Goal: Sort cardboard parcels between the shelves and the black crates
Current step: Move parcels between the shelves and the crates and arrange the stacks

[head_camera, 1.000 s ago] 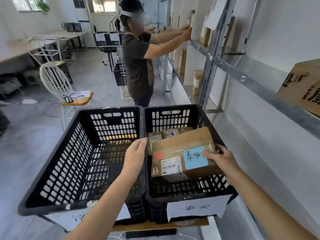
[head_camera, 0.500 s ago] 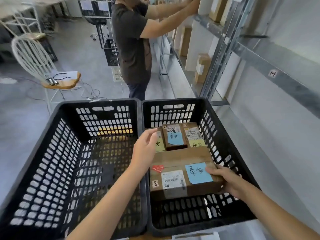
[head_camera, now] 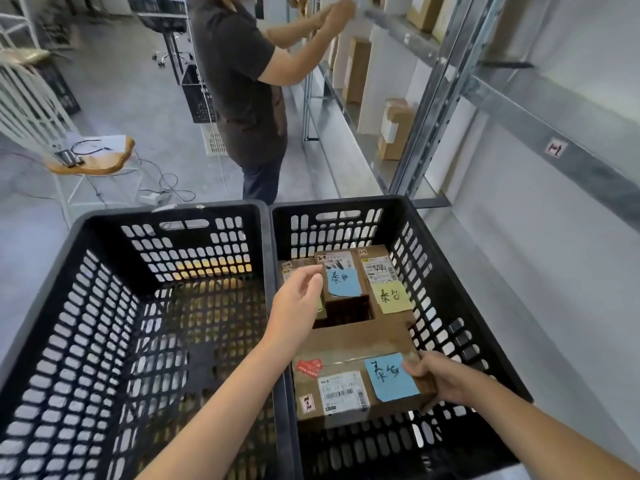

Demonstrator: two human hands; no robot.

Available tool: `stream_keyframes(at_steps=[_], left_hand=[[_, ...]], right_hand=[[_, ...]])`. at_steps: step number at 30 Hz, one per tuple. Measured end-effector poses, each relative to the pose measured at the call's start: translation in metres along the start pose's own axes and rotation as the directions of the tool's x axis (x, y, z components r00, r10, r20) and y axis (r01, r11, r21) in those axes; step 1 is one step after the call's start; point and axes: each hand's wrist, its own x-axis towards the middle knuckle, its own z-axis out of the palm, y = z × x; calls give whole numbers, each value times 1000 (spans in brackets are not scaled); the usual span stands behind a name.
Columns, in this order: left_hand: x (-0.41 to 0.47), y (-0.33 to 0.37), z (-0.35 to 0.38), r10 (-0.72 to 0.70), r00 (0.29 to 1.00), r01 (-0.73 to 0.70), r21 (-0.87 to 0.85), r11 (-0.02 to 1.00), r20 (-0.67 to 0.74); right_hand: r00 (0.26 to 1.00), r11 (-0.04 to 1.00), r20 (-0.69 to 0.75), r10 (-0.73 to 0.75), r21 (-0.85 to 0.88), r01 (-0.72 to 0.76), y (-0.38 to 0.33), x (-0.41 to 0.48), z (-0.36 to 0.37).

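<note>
One white chair (head_camera: 34, 109) stands at far left, with cables on its wooden seat. Two black crates sit side by side with their walls touching: the left crate (head_camera: 114, 306) and the right crate (head_camera: 460, 282). One left hand (head_camera: 298, 306) holds nothing; its fingers are loosely curled, thumb and forefinger close together, and it hovers over the far-left part of the right crate, the forearm crossing the shared wall. Four cardboard parcels lie in the right crate. Three are in the far row: a small parcel (head_camera: 294, 266) partly hidden by the left hand, a middle parcel (head_camera: 343, 268) with a blue note, and a parcel with a yellow note (head_camera: 379, 268). One large parcel (head_camera: 349, 348) with a blue note lies nearest. One right hand (head_camera: 440, 379) grasps the large parcel's right end, thumb on top and fingers wrapped round the edge. One person (head_camera: 239, 81) beyond the crates reaches both arms up to the metal shelving (head_camera: 519, 109) on the right, which carries several shelf parcels (head_camera: 394, 129).
</note>
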Motion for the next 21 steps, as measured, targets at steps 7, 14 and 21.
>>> stream_keyframes(at_steps=[7,14,21], left_hand=[[8,-1,4,23,1000,-23,4,1000,17],[6,-4,4,50,992,-67,146,987,118],[14,11,9,170,947,-254,314,915,272]], right_hand=[[992,975,-123,-41,-222,12,1,10,18],[943,679,-236,-233,-734,-16,-14,6,41],[793,667,-259,-551,-707,233,-54,-50,40]])
